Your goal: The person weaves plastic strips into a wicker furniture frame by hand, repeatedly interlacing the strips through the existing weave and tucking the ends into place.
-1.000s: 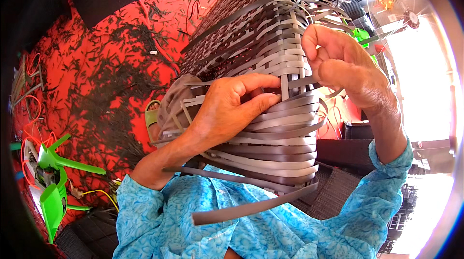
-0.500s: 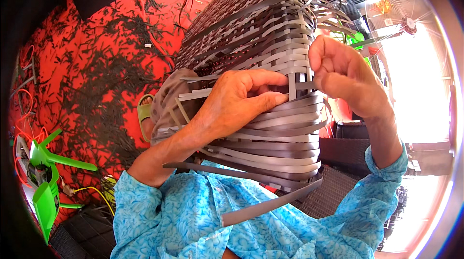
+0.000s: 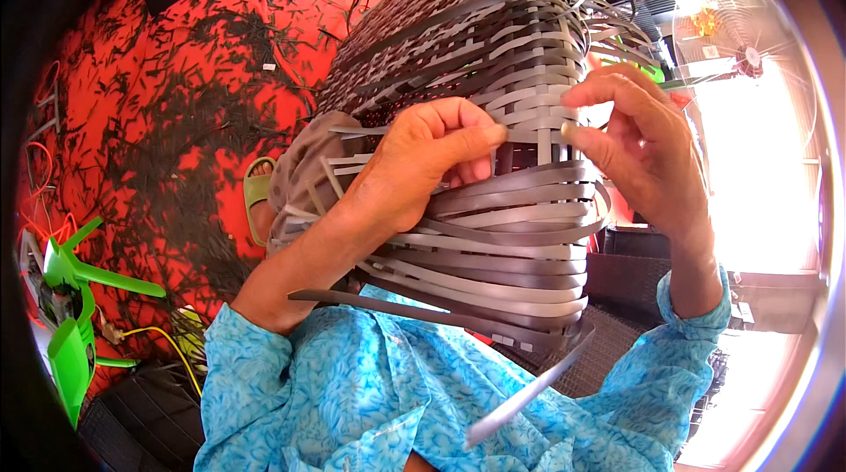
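Note:
A half-woven wicker piece (image 3: 458, 49) of flat grey and dark plastic strips stands before me, its corner toward my right. My left hand (image 3: 432, 150) is closed at the left of this corner, thumb and forefinger pinched on a grey strip (image 3: 523, 135) that crosses the upright strips. To the right of the corner, my right hand (image 3: 641, 141) has thumb and forefinger apart, their tips close to the weave; nothing shows between them. Below both hands, several loose strips (image 3: 502, 230) bend round the corner. One strip end (image 3: 520, 401) hangs over my blue patterned shirt.
Dark strip offcuts (image 3: 189, 172) litter the red floor (image 3: 106, 119). A bright green tool or stand (image 3: 75, 340) with orange and yellow cords is at lower left. A wire-caged fan (image 3: 740, 40) stands at far right. Dark woven furniture (image 3: 630, 269) sits behind the corner.
My right hand has gone from curled at a dark strip's end to thumb and forefinger spread. My left hand has moved slightly up and left. The hanging strip end has swung right.

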A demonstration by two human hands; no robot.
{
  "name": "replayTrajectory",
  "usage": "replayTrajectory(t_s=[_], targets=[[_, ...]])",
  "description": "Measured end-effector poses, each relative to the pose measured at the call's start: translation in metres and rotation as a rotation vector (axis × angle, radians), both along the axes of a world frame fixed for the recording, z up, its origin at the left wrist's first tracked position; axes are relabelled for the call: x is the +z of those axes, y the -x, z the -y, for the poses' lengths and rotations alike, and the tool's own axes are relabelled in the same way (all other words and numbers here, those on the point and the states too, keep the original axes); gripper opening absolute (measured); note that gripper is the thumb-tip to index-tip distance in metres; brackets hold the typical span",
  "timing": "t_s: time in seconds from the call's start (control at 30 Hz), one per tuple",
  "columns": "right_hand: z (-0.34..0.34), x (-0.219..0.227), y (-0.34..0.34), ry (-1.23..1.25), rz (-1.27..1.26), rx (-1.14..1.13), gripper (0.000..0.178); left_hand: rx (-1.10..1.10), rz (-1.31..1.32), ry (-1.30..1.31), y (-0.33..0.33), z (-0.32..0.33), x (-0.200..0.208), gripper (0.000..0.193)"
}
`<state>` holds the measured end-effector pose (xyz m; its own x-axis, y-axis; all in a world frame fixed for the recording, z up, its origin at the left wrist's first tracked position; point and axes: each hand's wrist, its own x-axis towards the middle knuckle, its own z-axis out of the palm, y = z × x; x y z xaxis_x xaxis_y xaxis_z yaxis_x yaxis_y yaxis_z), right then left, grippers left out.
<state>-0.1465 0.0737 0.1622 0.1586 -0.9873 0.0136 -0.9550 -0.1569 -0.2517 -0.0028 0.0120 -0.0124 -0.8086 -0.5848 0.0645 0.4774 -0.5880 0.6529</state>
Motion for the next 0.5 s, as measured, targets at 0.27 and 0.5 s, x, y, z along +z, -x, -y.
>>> replayTrajectory(t_s=[0.27, 0.5], targets=[[0.016, -0.010, -0.018, -0.001, -0.344, 0.232, 0.018, 0.176, -0.171, 0.009, -0.007, -0.010, -0.007, 0.012], [0.031, -0.011, -0.030, -0.109, -0.218, 0.161, 0.009, 0.153, -0.199, -0.066, -0.008, -0.021, -0.012, 0.015]])
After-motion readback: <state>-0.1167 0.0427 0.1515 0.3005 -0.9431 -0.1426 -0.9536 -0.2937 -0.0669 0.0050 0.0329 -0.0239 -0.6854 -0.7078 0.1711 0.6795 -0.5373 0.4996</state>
